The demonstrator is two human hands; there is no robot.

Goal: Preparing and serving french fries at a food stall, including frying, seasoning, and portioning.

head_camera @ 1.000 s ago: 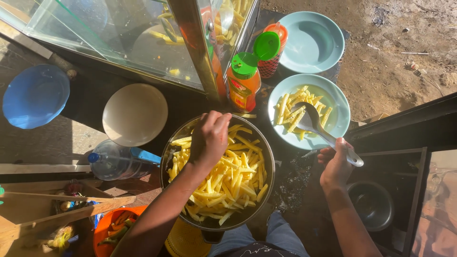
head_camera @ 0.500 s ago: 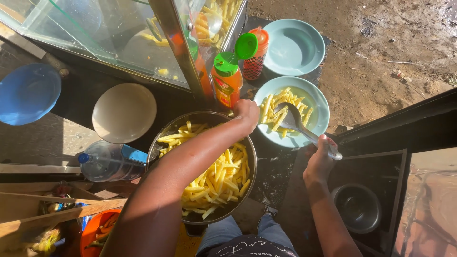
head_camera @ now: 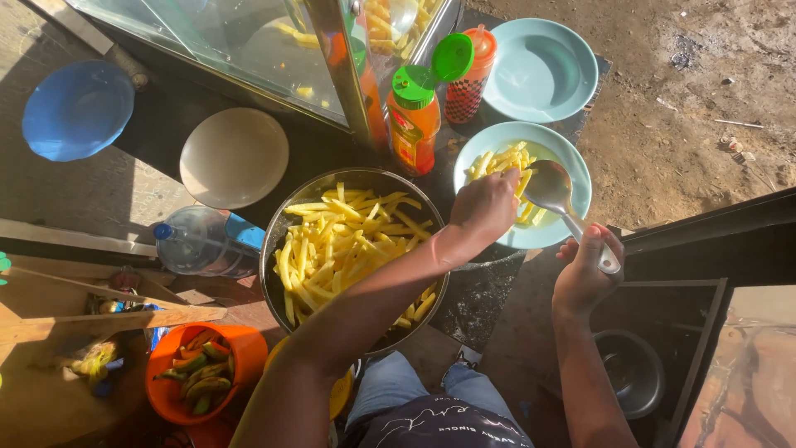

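Two hands work over a light blue plate of fries (head_camera: 572,217), and that plate serves as the landmark for everything else in the head view.

The left hand (head_camera: 485,209) reaches across to the plate's near-left rim, fingers curled together over the fries there; whether it pinches any of them I cannot tell, since the knuckles hide the fingertips. The right hand (head_camera: 584,274) sits just below the plate's lower right edge, closed around the handle of a metal spoon (head_camera: 554,192), whose bowl lies on the plate among the fries, right beside the left hand's fingers.

Left of and below the plate stands a large metal bowl (head_camera: 274,249) heaped with pale yellow fries (head_camera: 348,249); the left forearm crosses over its right side. Just left of the plate's upper edge stands an orange sauce bottle with a green cap (head_camera: 412,124), and above the plate a red checked bottle with a green cap (head_camera: 466,79). A second, empty light blue plate (head_camera: 543,70) lies directly above the landmark plate, nearly touching it.

Farther left of the plate, beyond the bowl, lie a cream plate (head_camera: 235,158), a clear water bottle with a blue cap (head_camera: 203,245) and a blue plate (head_camera: 77,109). Well below and left, an orange bucket (head_camera: 240,342) holds green plantains.
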